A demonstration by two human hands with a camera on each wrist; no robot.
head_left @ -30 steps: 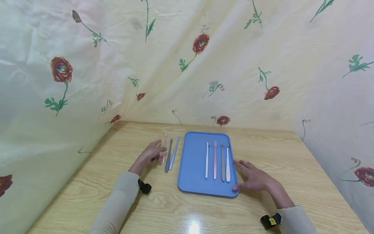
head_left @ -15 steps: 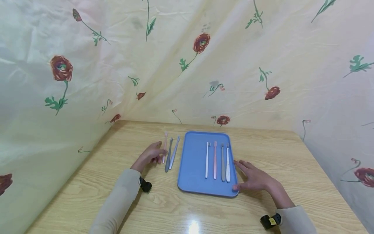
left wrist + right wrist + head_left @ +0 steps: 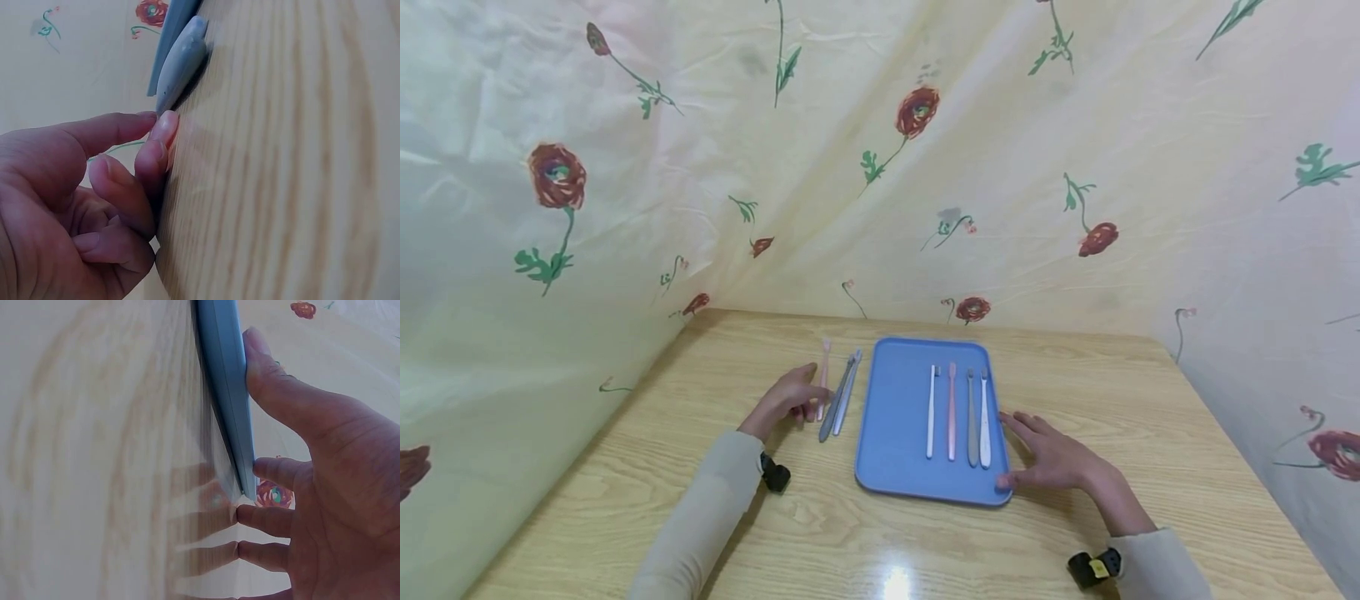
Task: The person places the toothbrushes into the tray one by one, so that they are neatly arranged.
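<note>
My left hand (image 3: 790, 393) reaches over a pink toothbrush (image 3: 825, 358) on the wooden table, one digit touching a grey toothbrush (image 3: 835, 404). In the left wrist view, thumb and index tips come together at the grey toothbrush (image 3: 182, 65); whether they pinch it is hidden. A pale lilac toothbrush (image 3: 844, 408) lies against the grey one. My right hand (image 3: 1051, 454) rests at the blue tray (image 3: 895, 467), thumb on its rim corner and straight fingers beside its right edge. On the tray lie white (image 3: 932, 417), pink (image 3: 952, 417), grey (image 3: 973, 425) and white-handled (image 3: 985, 429) toothbrushes.
The wooden table (image 3: 820, 533) extends around the tray. A flower-printed cloth (image 3: 820, 167) stands behind the table and along both sides. Each wrist carries a small black camera, the left one (image 3: 775, 475) and the right one (image 3: 1086, 569).
My left hand has edged slightly right. The loose grey toothbrush has turned, its head swinging right onto the lilac one and its handle end shifting left. The right hand and tray stay put.
</note>
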